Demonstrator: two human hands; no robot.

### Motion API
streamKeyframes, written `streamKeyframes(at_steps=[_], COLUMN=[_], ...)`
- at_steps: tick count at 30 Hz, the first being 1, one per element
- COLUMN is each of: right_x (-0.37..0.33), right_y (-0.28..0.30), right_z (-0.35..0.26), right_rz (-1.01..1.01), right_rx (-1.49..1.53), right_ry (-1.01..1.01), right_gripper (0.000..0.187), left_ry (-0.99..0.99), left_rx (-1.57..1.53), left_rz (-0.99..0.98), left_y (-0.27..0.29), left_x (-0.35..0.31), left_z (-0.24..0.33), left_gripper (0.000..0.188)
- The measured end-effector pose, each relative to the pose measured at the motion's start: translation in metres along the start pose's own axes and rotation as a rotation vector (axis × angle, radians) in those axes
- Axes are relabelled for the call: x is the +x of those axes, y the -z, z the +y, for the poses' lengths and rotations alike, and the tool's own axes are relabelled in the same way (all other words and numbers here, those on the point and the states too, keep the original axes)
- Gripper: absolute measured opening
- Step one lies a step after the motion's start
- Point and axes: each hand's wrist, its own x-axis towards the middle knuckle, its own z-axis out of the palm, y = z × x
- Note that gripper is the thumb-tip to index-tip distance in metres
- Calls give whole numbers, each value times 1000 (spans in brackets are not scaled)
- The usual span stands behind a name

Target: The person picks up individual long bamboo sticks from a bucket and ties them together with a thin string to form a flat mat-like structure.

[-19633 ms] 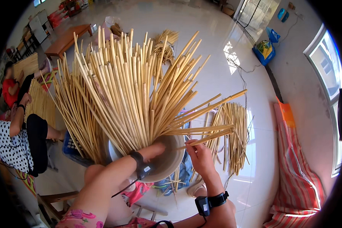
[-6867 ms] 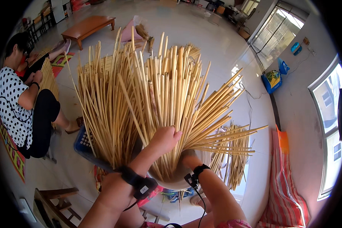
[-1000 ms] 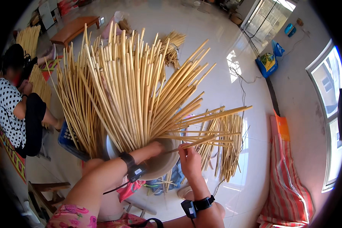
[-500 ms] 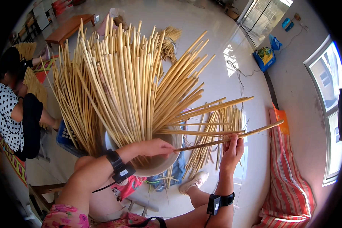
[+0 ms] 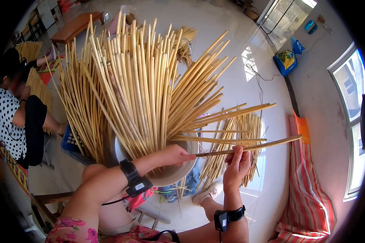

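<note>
Between my hands a long dry plant stalk (image 5: 271, 143) lies nearly level, brown and darker at its left end, paler toward the right. My left hand (image 5: 173, 156) is closed on the dark left end, just over the rim of a pale round tub (image 5: 181, 173). My right hand (image 5: 237, 163) pinches the stalk around its middle, thumb on top. A big upright bundle of similar yellow stalks (image 5: 140, 93) fans out of the tub, right in front of me. Several of them lean far to the right, passing behind the held stalk.
More stalks stand in a blue basket (image 5: 71, 139) at left; others lie on the floor (image 5: 215, 162) at right. A seated person in a dotted shirt (image 5: 7, 123) handles stalks at far left. A red striped cloth (image 5: 304, 198) hangs at right, beside the wall. A low wooden table (image 5: 75, 29) stands behind.
My right hand has slid or shifted left along the stalk, nearer my left hand. The left fingers have closed more around its dark end, and the stalk lies flatter.
</note>
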Motion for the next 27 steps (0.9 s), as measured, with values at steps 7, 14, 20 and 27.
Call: streamKeyframes(at_steps=[7, 14, 20, 27], right_x=[3, 8, 2, -2], right_y=[2, 2, -6, -15], right_z=[7, 2, 10, 12], right_rz=[-68, -25, 4, -42], right_rx=[8, -2, 25, 13], right_ry=[-42, -115, -79, -66], right_gripper=[21, 22, 20, 19], left_ry=[-207, -247, -146, 40], left_rx=[-260, -468, -392, -170], left_rz=[-221, -308, -33, 169], left_y=[5, 8, -4, -14], left_x=[-13, -13, -2, 2], left_z=[17, 10, 10, 21], left_gripper=[33, 31, 27, 39])
